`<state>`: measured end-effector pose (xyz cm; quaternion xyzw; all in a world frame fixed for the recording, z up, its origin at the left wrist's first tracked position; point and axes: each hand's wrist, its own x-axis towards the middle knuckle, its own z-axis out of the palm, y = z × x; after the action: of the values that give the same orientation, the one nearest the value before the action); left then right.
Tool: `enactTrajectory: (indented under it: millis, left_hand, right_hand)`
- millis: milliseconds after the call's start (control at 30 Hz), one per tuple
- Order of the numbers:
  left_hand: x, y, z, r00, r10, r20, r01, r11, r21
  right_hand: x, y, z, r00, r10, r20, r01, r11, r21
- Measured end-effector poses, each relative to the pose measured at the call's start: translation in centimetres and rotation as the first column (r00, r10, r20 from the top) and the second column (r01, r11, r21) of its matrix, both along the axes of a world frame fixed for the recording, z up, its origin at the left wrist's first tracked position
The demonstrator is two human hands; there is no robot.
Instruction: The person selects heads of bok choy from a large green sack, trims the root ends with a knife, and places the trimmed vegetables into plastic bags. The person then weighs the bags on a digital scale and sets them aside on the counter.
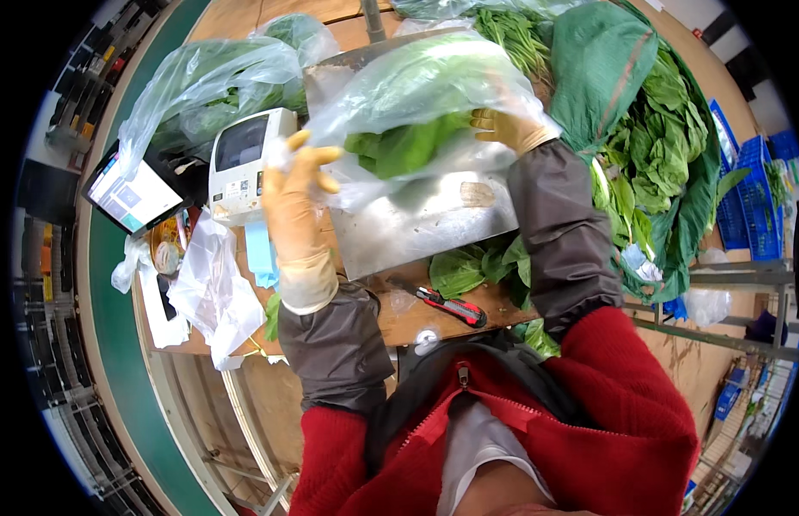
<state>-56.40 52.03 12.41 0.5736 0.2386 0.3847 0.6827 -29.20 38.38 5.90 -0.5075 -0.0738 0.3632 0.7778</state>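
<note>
A clear plastic bag [431, 71] of leafy greens [406, 148] lies over a metal weighing plate [425, 226], its near side blurred. My right hand [512, 129], in a tan glove, is at the bag's right side with the fingers pointing left against the film and greens. Plastic drapes by its cuff, and whether the fingers grip it is unclear. My left hand [299, 187], gloved too, is raised beside the bag's left edge with its fingers apart. A small blurred white patch shows by its fingers. Just left of it stands a white label printer [251, 164].
A red utility knife [451, 306] and loose leaves [460, 271] lie at the table's front edge. More bagged greens [225, 90] sit back left, above a tilted screen [134, 193]. A green woven sack [599, 77] holds greens at right, near blue crates [754, 200].
</note>
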Motion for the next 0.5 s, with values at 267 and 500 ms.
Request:
enactTrajectory:
  millis: [267, 500]
  left_hand:
    - [1.5, 2.4, 4.0, 0.970, -0.093, 0.224, 0.061, 0.988, 0.144]
    - [6.6, -0.7, 3.9, 0.812, -0.529, 0.247, 0.516, 0.848, 0.122]
  right_hand:
    - [1.5, 1.5, 4.8, 0.331, 0.568, 0.754, 0.145, 0.758, -0.635]
    - [4.2, 6.5, 1.1, 0.224, 0.740, 0.634, 0.393, 0.527, -0.754]
